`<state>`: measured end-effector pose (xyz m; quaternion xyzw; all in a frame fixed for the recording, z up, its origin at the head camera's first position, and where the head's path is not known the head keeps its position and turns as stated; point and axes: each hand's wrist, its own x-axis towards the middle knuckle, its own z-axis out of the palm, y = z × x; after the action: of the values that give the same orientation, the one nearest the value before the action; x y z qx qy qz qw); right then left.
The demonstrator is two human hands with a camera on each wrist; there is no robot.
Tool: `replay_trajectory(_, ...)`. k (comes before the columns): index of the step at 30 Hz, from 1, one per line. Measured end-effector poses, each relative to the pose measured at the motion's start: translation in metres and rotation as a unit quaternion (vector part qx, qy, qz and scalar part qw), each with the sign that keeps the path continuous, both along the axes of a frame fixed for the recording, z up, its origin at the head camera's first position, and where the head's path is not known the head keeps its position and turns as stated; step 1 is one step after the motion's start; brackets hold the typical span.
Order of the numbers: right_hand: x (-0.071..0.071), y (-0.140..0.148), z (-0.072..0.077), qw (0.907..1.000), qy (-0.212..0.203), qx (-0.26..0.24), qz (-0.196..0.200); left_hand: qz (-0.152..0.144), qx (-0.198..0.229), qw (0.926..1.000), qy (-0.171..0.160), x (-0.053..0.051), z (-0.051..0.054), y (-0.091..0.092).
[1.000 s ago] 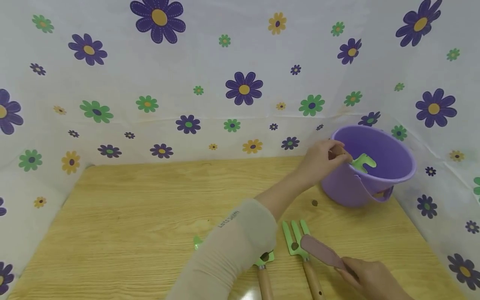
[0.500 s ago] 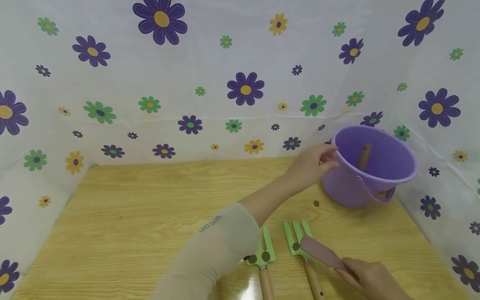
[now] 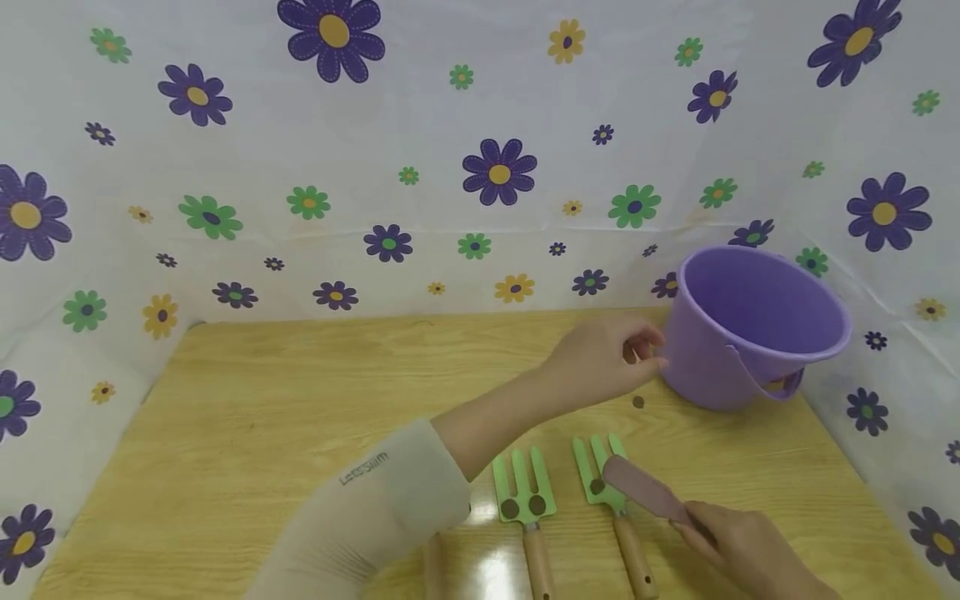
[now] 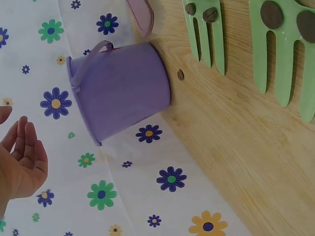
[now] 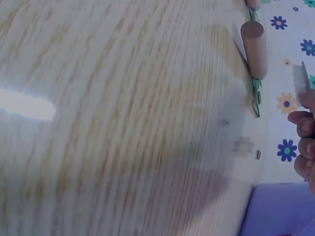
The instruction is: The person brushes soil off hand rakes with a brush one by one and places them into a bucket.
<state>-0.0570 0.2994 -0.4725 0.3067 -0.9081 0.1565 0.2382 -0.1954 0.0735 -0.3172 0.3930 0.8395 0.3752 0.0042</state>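
My left hand (image 3: 603, 358) hovers beside the purple bucket (image 3: 708, 367), fingers loosely bent with nothing between them. In the left wrist view the same hand (image 4: 22, 164) is apart from the bucket's rim. My right hand (image 3: 742, 542) grips a mauve, flat, round-ended spatula (image 3: 648, 487). Its tip overlaps a green garden fork (image 3: 609, 496) with a wooden handle in the head view; contact cannot be told. Another green garden fork (image 3: 525, 492) lies to its left. Dark brown lumps sit on both forks. Only the upper inner wall of the bucket shows.
A small brown lump (image 3: 638, 402) lies on the wooden table (image 3: 300, 392) near the bucket. A wooden handle (image 3: 433, 567) shows partly beside the left sleeve. Flower-printed cloth (image 3: 420, 108) rises along the table's back and sides.
My left hand lowered a green tool with a wooden handle into the bucket, let go and drew back left. The tool has sunk out of sight. The right hand stays nearly still.
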Motion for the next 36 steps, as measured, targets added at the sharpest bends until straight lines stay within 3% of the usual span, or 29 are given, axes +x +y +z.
replay_trajectory(4, -0.001, 0.000, 0.000, 1.0000, 0.001, -0.008, -0.004, -0.015, -0.039, 0.9982, 0.043, 0.015, 0.003, -0.007)
replay_trajectory(7, -0.004, -0.002, 0.001, 0.9998, 0.014, -0.014, -0.007, -0.006, -0.065, 0.9951, 0.074, 0.026, 0.003, -0.015)
replay_trajectory(9, -0.006, -0.002, 0.001, 0.9994, 0.029, -0.016, -0.008, 0.011, -0.080, 0.9940, 0.073, 0.032, 0.003, -0.022)
replay_trajectory(16, -0.010, -0.005, 0.004, 0.9987, 0.049, -0.009, -0.006, 0.077, -0.111, 0.9907, 0.020, 0.049, -0.003, -0.051)
replay_trajectory(25, -0.016, -0.012, 0.011, 0.9976, 0.069, -0.008, -0.005, 0.129, -0.150, 0.9798, -0.033, 0.064, -0.006, -0.083)
replay_trajectory(31, -0.020, -0.015, 0.013, 0.9963, 0.085, 0.002, -0.004, 0.164, -0.134, 0.9748, -0.069, 0.070, -0.025, -0.111)
replay_trajectory(36, -0.023, -0.017, 0.013, 0.9945, 0.105, 0.005, -0.001, 0.187, -0.137, 0.9705, -0.066, 0.076, -0.043, -0.132)
